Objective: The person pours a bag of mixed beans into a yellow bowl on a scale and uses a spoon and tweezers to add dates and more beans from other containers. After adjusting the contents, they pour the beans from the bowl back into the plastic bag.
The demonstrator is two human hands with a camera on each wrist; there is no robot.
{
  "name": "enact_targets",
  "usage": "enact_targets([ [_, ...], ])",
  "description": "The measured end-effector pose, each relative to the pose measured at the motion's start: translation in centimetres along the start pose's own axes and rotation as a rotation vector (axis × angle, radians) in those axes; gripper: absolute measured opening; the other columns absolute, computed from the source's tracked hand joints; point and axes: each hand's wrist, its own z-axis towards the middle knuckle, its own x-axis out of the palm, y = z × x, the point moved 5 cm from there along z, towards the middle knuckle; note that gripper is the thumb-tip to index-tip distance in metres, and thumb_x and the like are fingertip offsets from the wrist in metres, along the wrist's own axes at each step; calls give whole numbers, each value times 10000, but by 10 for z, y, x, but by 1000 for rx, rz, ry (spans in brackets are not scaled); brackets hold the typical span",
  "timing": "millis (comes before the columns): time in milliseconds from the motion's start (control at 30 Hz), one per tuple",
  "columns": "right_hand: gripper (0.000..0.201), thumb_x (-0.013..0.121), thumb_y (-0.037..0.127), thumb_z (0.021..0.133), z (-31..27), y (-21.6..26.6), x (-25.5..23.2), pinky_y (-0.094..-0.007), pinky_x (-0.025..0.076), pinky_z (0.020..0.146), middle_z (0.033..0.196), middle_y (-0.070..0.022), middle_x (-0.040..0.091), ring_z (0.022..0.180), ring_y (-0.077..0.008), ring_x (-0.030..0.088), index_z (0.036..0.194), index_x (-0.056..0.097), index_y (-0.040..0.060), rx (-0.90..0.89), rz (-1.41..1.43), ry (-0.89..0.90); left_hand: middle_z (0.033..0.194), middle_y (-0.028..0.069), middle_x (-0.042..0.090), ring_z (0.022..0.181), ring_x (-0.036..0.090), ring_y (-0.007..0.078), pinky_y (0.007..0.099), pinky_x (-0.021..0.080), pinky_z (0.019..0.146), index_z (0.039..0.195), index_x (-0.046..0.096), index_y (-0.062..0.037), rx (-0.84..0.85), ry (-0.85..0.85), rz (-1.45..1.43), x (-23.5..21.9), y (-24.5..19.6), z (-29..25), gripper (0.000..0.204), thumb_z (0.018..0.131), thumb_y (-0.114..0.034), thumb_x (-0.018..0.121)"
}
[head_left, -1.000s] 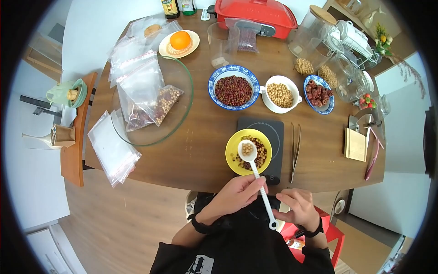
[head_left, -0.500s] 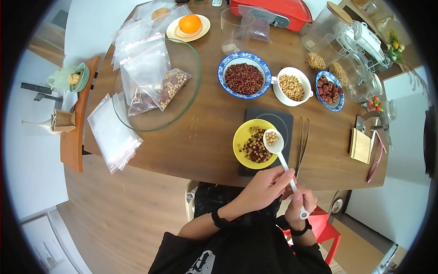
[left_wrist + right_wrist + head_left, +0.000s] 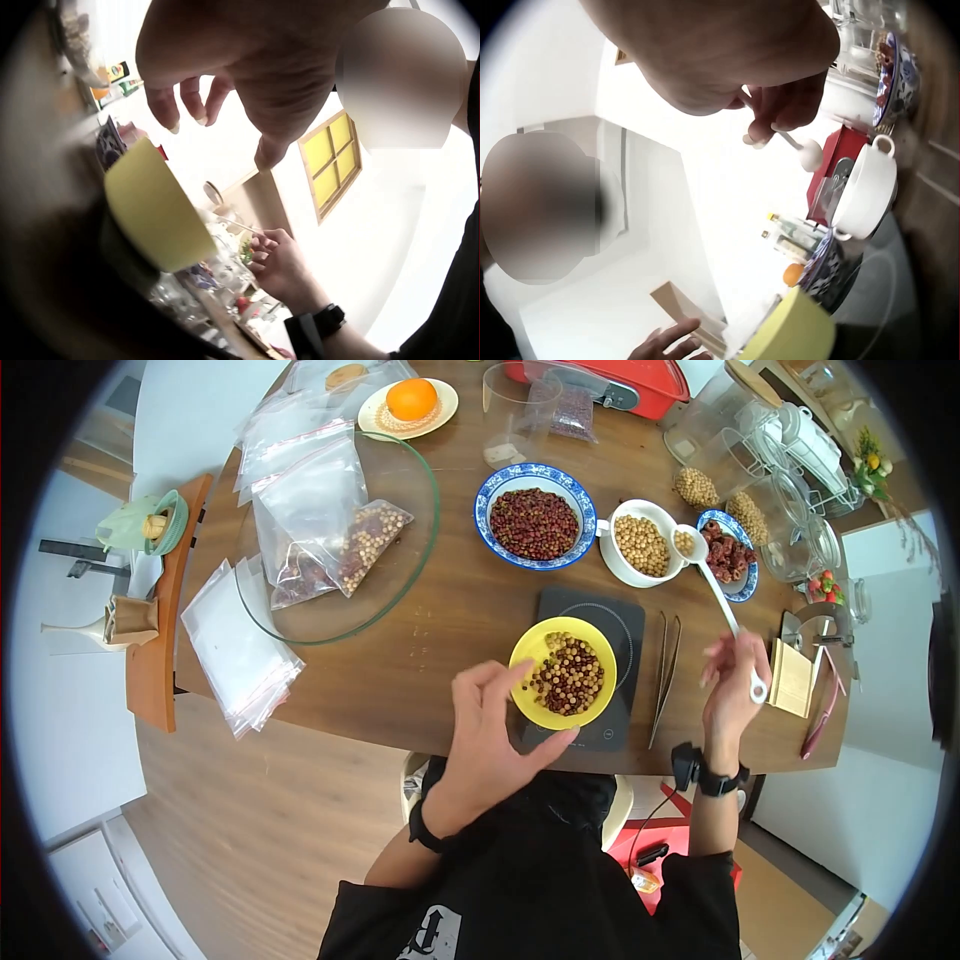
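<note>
My left hand [image 3: 480, 755] reaches around the near left side of a yellow bowl [image 3: 537, 645], thumb and fingers spread apart; the left wrist view shows the hand relaxed above the bowl. Mixed beans [image 3: 572, 678], dark and tan, lie in the bowl. Pinched in my right hand [image 3: 732, 685] is a long white spoon [image 3: 721, 596], its head loaded with tan soybeans. That head hovers at the right edge of a white two-handled cup [image 3: 628, 572] filled with soybeans, beside a blue-patterned bowl [image 3: 740, 597] of dried red dates.
The yellow bowl stands on a black induction plate [image 3: 632, 705], with metal tongs [image 3: 667, 680] to its right. A blue-rimmed bowl [image 3: 487, 538] holds small red beans. Left, a large glass dish [image 3: 385, 622] holds bags [image 3: 310, 490]. Glass jars [image 3: 800, 555] stand back right.
My right hand has carried the loaded spoon from over the yellow bowl up and right to the white cup. The left hand has let go of the spoon and moved left to the bowl.
</note>
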Motion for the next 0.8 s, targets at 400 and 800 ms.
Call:
enact_targets([
  [400, 88, 695, 90, 921, 1, 30, 31, -337, 464, 504, 745, -89, 605, 527, -229, 569, 981, 660, 36, -727, -978, 355, 1568, 267, 226, 1454, 256, 454, 526, 284, 1176, 1528, 207, -10, -8, 240, 21, 31, 18, 11, 1270, 577, -381, 963],
  [800, 79, 693, 45, 848, -66, 82, 0, -287, 458, 515, 779, -104, 677, 560, -210, 614, 909, 704, -5, -628, -753, 365, 1456, 243, 363, 1329, 397, 411, 472, 393, 1100, 1526, 210, 14, 13, 92, -36, 38, 24, 7, 1213, 605, -230, 961],
])
